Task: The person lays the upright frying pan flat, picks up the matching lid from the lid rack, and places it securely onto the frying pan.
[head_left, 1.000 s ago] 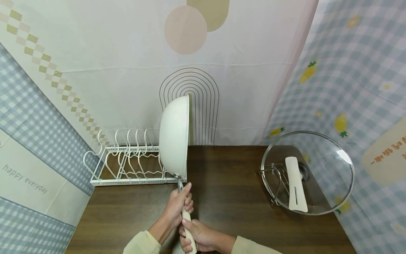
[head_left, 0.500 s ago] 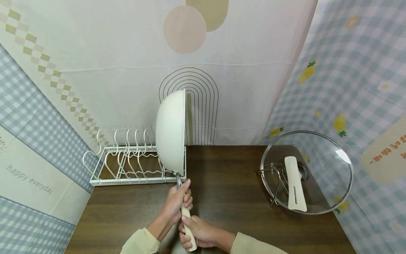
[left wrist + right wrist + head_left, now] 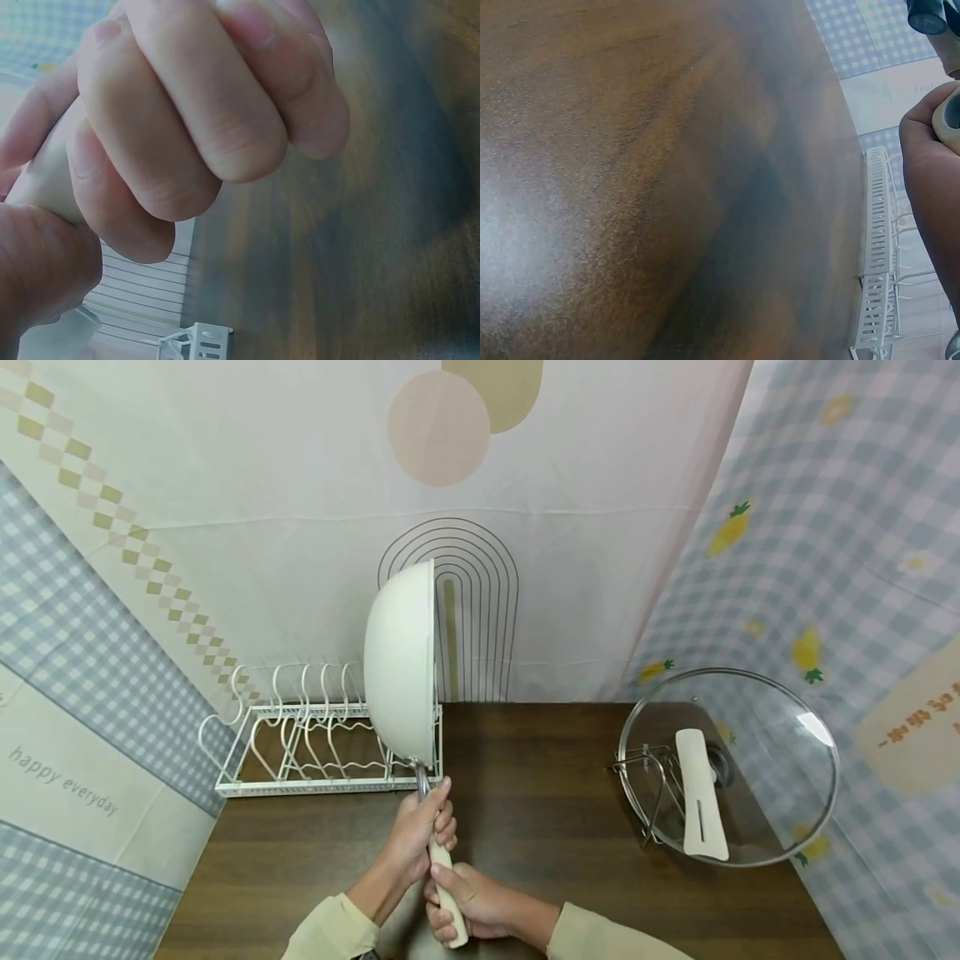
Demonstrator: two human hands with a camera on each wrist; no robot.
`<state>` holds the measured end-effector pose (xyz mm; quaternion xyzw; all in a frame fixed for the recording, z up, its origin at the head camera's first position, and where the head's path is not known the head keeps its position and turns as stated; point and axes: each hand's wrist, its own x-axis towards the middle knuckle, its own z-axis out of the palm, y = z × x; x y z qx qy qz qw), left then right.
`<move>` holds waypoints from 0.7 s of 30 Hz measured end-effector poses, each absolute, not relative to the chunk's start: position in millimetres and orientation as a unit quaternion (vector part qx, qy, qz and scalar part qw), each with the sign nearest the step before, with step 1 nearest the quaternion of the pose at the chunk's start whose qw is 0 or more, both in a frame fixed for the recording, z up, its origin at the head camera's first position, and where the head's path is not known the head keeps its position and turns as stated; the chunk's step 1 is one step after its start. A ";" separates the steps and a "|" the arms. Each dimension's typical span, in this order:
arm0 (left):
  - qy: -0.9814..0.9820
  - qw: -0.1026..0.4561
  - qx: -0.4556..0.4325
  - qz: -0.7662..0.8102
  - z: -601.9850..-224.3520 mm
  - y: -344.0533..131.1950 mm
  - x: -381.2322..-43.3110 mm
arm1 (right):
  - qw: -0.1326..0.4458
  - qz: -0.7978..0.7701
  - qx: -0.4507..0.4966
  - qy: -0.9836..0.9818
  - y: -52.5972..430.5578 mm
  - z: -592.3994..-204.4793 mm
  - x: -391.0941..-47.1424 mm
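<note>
A deep white wok stands on edge over the right end of the white wire rack, its open side facing right. Its long cream handle points back toward the person. My left hand grips that handle near the metal neck, fingers curled round it; the left wrist view shows these fingers close up. Lower down, my right hand holds the handle near its end, thumb along the top. In the right wrist view the right hand sits at the right edge, with the handle's hollow end showing.
On the right, a round glass lid with a cream handle leans upright in a small wire stand. All stands on a brown wooden table. A printed cloth hangs behind, with checked cloths at both sides.
The wok has risen and shifted slightly left over the rack's right end. Both hands have moved slightly forward with the handle, keeping their grip. The lid has stayed in place.
</note>
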<state>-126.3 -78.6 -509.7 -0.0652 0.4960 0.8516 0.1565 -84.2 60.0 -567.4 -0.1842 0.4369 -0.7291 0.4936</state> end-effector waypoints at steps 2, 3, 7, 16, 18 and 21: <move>0.496 0.158 -0.063 0.851 -509.2 -79.1 -126.3 | 0.494 -0.728 -0.185 0.437 59.9 -566.5 -84.5; 0.496 0.158 -0.061 0.851 -509.1 -79.3 -126.3 | 0.496 -0.727 -0.184 0.438 60.0 -566.3 -84.8; 0.499 0.157 -0.054 0.850 -507.9 -79.6 -126.0 | 0.501 -0.723 -0.181 0.439 60.1 -565.6 -85.6; 0.494 0.156 -0.058 0.854 -503.0 -78.8 -124.4 | 0.503 -0.724 -0.188 0.433 59.9 -564.0 -85.1; 0.493 0.157 -0.054 0.854 -502.1 -79.0 -124.3 | 0.501 -0.727 -0.189 0.431 59.5 -563.7 -84.9; 0.493 0.158 -0.047 0.854 -500.6 -79.8 -123.9 | 0.499 -0.730 -0.189 0.428 59.0 -562.9 -84.4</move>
